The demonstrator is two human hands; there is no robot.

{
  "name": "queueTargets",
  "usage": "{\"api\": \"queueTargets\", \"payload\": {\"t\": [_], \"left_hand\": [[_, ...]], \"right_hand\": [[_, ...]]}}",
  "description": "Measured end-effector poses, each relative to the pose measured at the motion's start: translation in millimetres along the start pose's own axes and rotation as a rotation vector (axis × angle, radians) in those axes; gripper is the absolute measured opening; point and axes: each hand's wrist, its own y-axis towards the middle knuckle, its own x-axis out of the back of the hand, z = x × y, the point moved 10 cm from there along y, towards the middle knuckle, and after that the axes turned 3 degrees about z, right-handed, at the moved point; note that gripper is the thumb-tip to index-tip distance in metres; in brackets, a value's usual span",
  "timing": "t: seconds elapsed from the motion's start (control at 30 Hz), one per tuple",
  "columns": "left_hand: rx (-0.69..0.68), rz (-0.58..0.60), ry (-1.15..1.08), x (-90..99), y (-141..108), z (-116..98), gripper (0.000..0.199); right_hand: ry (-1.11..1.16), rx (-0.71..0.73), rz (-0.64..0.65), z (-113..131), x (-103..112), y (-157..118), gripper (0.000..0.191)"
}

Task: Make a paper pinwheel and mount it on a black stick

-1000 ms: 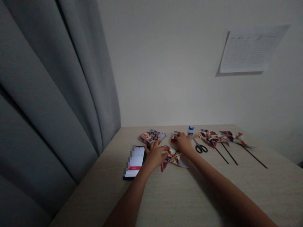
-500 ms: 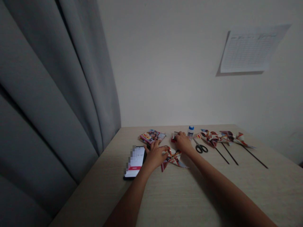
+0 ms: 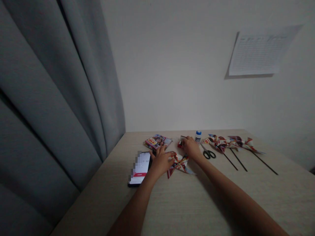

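Note:
My left hand [image 3: 161, 161] rests with its fingers spread at the left side of a folded paper pinwheel [image 3: 180, 163], its thumb touching the paper. My right hand [image 3: 191, 147] is at a small red object [image 3: 180, 143] beyond the pinwheel, its fingers bent over the object's right side; whether it grips the thing is too small to tell. A phone [image 3: 139, 173] with a lit screen lies left of my left wrist. Behind my left fingers is a stack of colourful printed paper [image 3: 157, 141].
Right of my right hand are a white glue bottle [image 3: 198, 137] with a blue cap and black-handled scissors [image 3: 209, 154]. Several pinwheels [image 3: 220, 143] with dark sticks lie farther right on the table [image 3: 172, 209]. A grey curtain [image 3: 61, 82] hangs at left.
My right hand has shifted very slightly, and more of the red object shows. My left hand and the pinwheel stay in place.

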Motion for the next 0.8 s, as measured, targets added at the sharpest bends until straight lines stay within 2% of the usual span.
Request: {"api": "queueTargets", "payload": {"t": [0.27,0.57,0.8], "left_hand": [[-0.014,-0.003,-0.011,-1.2,1,1,0.031],[-0.026,-0.039,-0.008,-1.1,0,-1,0.032],[-0.015,-0.136,-0.057,6.1,2,-3,0.025]], "right_hand": [[0.102,0.042,-0.054,-4,11,-16,0.02],[0.511,0.012,-0.015,-27,6,-26,0.014],[0.866,-0.073,0.097,-45,-26,-30,0.017]]}}
